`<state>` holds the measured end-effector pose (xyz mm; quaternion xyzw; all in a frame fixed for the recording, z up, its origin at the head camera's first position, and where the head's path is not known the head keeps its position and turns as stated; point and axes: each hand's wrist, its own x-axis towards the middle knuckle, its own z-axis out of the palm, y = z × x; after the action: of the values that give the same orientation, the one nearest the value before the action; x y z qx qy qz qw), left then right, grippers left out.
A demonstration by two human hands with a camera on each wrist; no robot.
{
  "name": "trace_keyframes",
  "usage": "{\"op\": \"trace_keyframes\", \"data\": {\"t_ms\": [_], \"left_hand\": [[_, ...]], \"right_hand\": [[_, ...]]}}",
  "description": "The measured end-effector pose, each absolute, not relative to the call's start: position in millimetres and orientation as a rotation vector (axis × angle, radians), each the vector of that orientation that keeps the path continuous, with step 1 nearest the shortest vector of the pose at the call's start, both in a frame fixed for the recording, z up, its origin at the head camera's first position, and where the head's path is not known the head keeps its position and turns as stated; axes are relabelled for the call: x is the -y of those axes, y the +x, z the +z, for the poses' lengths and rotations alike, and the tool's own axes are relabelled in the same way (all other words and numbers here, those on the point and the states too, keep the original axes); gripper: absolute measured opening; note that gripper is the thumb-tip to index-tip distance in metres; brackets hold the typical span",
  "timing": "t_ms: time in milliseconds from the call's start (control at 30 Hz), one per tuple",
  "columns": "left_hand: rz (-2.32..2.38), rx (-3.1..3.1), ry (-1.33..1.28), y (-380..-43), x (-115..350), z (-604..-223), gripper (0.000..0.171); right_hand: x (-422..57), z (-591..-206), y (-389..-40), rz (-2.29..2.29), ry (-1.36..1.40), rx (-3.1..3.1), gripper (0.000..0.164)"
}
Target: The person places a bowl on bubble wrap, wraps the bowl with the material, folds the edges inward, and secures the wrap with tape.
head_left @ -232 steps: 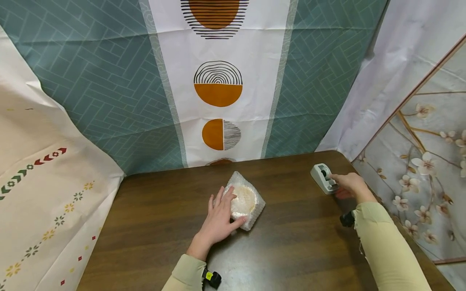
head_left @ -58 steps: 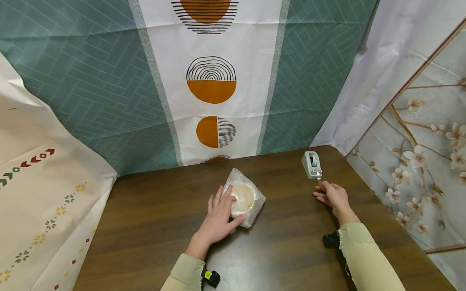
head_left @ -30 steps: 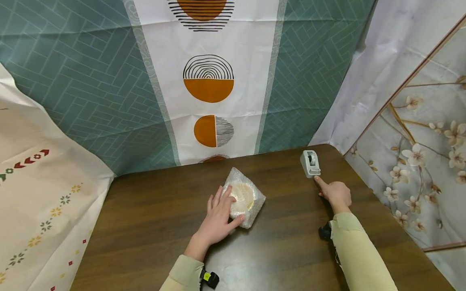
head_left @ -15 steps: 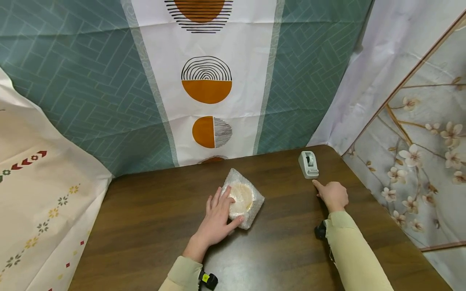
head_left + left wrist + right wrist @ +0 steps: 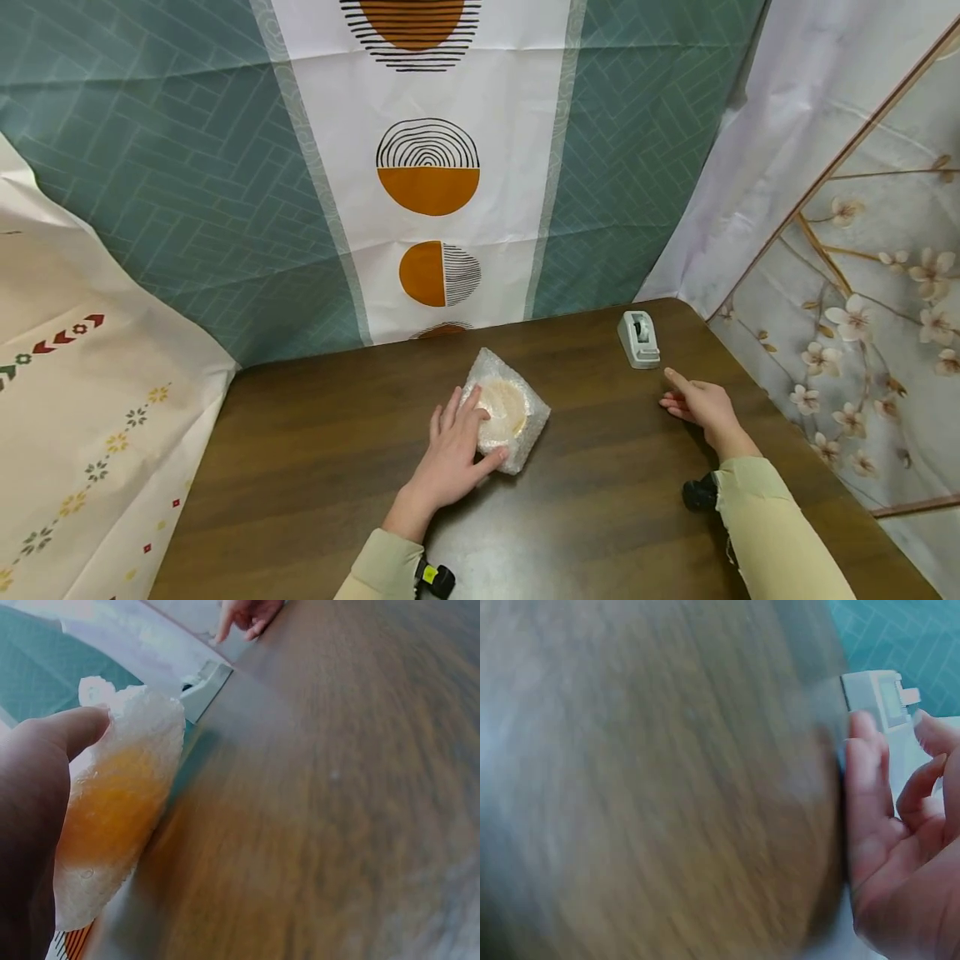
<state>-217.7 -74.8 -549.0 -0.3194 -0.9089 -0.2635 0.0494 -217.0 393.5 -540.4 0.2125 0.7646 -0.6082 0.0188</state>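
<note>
A packet of clear bubble wrap [image 5: 531, 423], with something round and tan-orange showing through it, lies on the wooden table left of the dispenser. My left hand [image 5: 450, 458] rests on its left side, fingers spread over the top and thumb along the near edge. In the left wrist view the thumb touches the wrapped packet [image 5: 124, 795]. A pale grey tape dispenser [image 5: 636, 342] stands near the far right corner. Just in front of it is my right hand [image 5: 703, 408], apart from it, thumb extended and fingers loosely bent. Nothing shows between the right fingers in the right wrist view.
The brown wooden table [image 5: 315, 467] ends at a patterned teal and white cloth [image 5: 480, 208] behind. A cream cloth [image 5: 97, 400] hangs at the left and a flowered cloth [image 5: 862, 358] at the right.
The dispenser has turned since the oldest frame. My right hand has left its front edge, shifted right, and its fingers have loosened. My left hand has stayed on the packet.
</note>
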Motion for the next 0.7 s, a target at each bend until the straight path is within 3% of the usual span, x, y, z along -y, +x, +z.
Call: {"op": "trace_keyframes", "data": {"t_ms": [167,367,700], "left_hand": [[-0.795,2.771,-0.986,-217,74,-547,0.067],[-0.757,2.780,-0.993,-219,70,-545,0.070],[-0.712,2.790,-0.990,-223,65,-543,0.071]], "right_hand": [[-397,-529,-211,-1.771,0.556,-2.468,0.050],[-380,-504,-212,-1.599,0.278,-2.700,0.059],[-304,-466,-231,-1.612,-0.203,-2.630,0.058]]}}
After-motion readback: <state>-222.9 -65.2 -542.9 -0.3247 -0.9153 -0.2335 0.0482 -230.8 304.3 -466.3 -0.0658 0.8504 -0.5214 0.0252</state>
